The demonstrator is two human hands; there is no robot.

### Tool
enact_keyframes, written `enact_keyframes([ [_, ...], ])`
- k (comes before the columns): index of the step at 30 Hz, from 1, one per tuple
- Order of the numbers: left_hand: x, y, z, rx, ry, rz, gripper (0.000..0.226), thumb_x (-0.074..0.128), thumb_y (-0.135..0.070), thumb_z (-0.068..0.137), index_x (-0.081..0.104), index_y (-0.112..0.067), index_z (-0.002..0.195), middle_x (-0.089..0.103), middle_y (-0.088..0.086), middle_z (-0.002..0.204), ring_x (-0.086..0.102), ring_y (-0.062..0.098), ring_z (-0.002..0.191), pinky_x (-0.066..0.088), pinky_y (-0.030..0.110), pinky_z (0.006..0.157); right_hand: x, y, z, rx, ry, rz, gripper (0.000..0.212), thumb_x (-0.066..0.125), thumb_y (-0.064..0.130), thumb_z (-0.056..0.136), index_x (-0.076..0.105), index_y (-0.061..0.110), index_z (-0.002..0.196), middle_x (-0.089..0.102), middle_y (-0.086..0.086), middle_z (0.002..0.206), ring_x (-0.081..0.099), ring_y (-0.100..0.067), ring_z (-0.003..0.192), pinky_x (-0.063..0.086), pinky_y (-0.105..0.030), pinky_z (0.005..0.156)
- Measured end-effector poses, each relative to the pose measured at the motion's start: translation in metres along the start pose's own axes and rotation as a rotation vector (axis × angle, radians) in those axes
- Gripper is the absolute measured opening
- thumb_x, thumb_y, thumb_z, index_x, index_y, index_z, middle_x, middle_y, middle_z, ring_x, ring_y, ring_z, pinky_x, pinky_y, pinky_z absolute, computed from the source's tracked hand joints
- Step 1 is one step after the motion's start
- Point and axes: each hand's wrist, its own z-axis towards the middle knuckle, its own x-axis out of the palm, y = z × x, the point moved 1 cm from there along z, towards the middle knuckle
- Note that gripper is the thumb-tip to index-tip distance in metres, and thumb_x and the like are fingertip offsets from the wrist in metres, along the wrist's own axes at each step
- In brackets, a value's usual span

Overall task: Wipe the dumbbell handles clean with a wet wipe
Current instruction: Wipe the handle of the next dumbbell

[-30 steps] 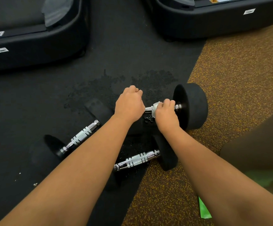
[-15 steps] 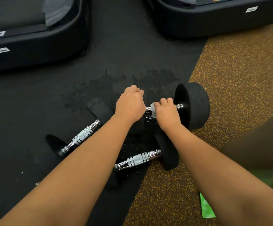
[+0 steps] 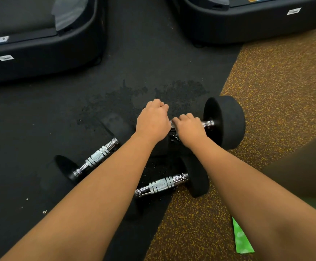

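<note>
both hands on the far dumbbell

our left hand (image 3: 152, 122) and our right hand (image 3: 190, 129) sit close together, almost touching, on the far dumbbell (image 3: 227, 121). our right hand is curled round its shiny handle (image 3: 208, 123), knuckles up. only a short bit of the handle shows, between that hand and the big black end on the right. a tiny pale bit of the wet wipe (image 3: 171, 123) peeks out between our two hands. the rest of it is hidden under the fingers. our left hand is curled in a tight fist over the left part of the same dumbbell. we cannot see which part it grips, because the hand hides it.

this dumbbell lies on its side at the edge of the black mat (image 3: 134, 63). its right end is over the brown speckled floor (image 3: 276, 91).

two more lie nearer to us. the left dumbbell (image 3: 96, 157) lies slanted on the mat, partly under our left arm. the near dumbbell (image 3: 161, 185) lies between our arms. a darker patch (image 3: 144, 95) marks the mat just past our hands. a green strip (image 3: 242, 240) lies on the speckled floor by our right arm. a left machine base (image 3: 40, 53) and a right machine base (image 3: 247, 21), both black, stand at the far side.
</note>
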Motion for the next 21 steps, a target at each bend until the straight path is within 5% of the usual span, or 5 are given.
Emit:
enact_keyframes([
  [15,0.002,0.001,0.001,-0.018,-0.023,-0.021,0.033,0.042,-0.018,0.097,0.059,-0.011,0.124,0.053,0.003,0.121,0.047,0.021,0.116,0.047,0.034,0.093,0.000,0.006,0.015,-0.072,0.042,-0.028,0.032,0.049,0.023,0.092,0.049,0.015,0.122,0.053,-0.010,0.117,0.046,-0.028,0.109,0.040,-0.039,0.088],
  [21,0.003,0.001,0.000,-0.009,-0.052,-0.024,0.031,0.045,-0.015,0.095,0.063,-0.008,0.119,0.056,0.005,0.115,0.051,0.024,0.109,0.048,0.037,0.088,-0.001,-0.011,0.016,0.064,0.098,-0.118,0.032,0.041,0.021,0.096,0.049,0.008,0.124,0.053,-0.015,0.122,0.045,-0.031,0.114,0.038,-0.040,0.096],
])
